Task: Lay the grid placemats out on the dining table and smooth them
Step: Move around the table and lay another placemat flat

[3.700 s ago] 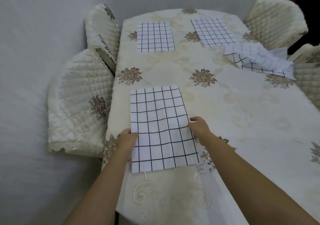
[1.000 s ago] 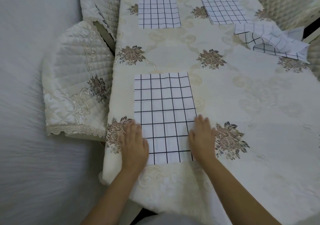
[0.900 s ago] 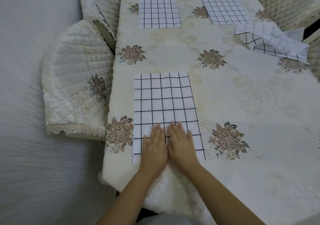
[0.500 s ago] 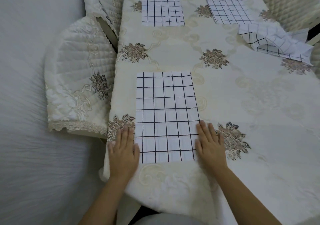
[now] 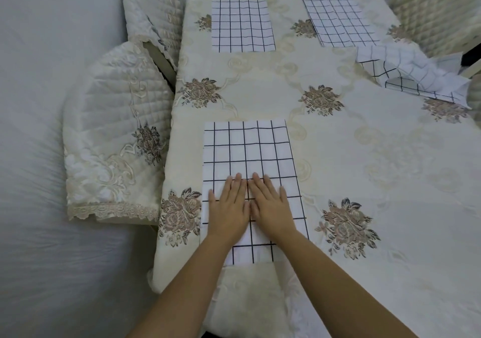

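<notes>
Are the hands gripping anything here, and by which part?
Nothing is gripped. The left hand and right hand lie flat, side by side, pressing the near half of the white black-grid cloth placemat.

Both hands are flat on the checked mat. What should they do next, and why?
Probably sweep the left hand and right hand apart toward the near placemat's side edges: both lie flat at its middle, so outward strokes smooth it.

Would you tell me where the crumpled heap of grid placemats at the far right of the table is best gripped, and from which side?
Probably pinch the raised fold along the top of the crumpled heap, coming from above on its near side. It is humped, lifted off the tablecloth, while its lower edges lie flat.
</notes>
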`<move>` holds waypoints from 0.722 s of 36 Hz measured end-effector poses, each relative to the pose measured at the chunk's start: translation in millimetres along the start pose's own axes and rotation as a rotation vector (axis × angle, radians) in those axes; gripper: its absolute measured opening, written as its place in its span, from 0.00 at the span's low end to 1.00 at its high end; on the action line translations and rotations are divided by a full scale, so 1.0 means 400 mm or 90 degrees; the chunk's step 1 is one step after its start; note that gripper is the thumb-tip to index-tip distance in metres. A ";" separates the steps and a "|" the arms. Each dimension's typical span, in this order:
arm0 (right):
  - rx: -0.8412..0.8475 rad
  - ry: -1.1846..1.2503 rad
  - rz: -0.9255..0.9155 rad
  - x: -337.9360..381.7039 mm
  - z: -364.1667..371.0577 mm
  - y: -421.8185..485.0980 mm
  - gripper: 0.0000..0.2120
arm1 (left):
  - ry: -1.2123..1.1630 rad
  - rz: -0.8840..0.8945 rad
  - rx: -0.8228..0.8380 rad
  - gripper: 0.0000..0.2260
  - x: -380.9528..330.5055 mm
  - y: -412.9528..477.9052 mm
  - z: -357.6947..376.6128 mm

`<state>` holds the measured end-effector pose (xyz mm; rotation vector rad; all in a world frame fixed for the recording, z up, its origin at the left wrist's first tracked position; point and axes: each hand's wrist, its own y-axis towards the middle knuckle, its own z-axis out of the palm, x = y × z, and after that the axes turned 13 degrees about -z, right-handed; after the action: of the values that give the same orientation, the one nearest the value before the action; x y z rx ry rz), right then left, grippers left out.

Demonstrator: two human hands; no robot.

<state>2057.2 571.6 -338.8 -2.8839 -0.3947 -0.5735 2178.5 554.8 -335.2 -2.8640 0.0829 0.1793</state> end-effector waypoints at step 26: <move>-0.040 -0.059 -0.034 -0.083 -0.041 0.179 0.24 | -0.047 0.001 -0.049 0.25 0.007 0.225 -0.027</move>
<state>2042.8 492.8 -345.6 -2.9762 -0.4771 -0.4694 2175.9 465.3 -349.0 -2.9310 0.0644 0.2939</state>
